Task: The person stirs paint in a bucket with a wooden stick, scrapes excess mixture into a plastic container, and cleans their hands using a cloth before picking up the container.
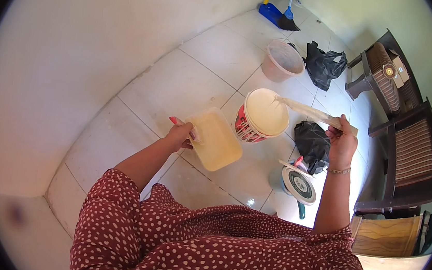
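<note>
White tiles (201, 76) meet pale walls (108, 15). Right fingers (334, 132) grip a stick (307, 110) pointing lengthwise left, slightly far; left fingers (189, 128) hold a tray (220, 143).

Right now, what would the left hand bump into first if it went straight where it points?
Probably the pale yellow tray right at the left hand, though depth is unclear.

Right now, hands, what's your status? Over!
Left hand: holding red handle at paint tray. Right hand: gripping wooden stick, tip over paint bucket. Black plastic bag beside bucket.
</note>
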